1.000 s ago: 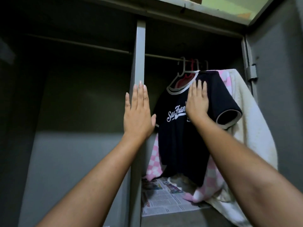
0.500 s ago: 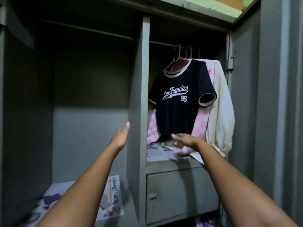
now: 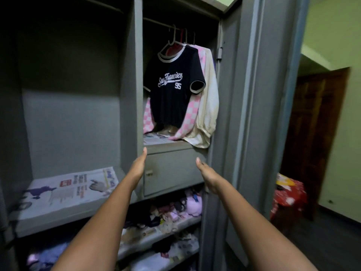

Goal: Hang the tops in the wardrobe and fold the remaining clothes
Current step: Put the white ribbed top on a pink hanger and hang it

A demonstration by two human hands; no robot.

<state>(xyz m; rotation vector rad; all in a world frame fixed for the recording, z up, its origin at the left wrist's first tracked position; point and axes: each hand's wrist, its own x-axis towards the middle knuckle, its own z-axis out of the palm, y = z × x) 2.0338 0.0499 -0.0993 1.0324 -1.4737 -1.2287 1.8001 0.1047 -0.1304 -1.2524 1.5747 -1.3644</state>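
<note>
Both hands, left [image 3: 139,166] and right [image 3: 207,176], hang empty with fingers straight before the wardrobe [image 3: 136,79], touching nothing. Three tops crowd the rail's right end, navy T-shirt [image 3: 172,89] foremost; their hems drag on the shelf [image 3: 168,146], so they could crease or slip off their hangers.

We see a navy T-shirt [image 3: 172,90] with white trim and lettering, a pink-and-white checked top [image 3: 190,116], a cream top [image 3: 210,98], all inside our grey wardrobe [image 3: 230,114]; a red bundle [image 3: 289,194] with white spots, green walls [image 3: 336,32]
</note>
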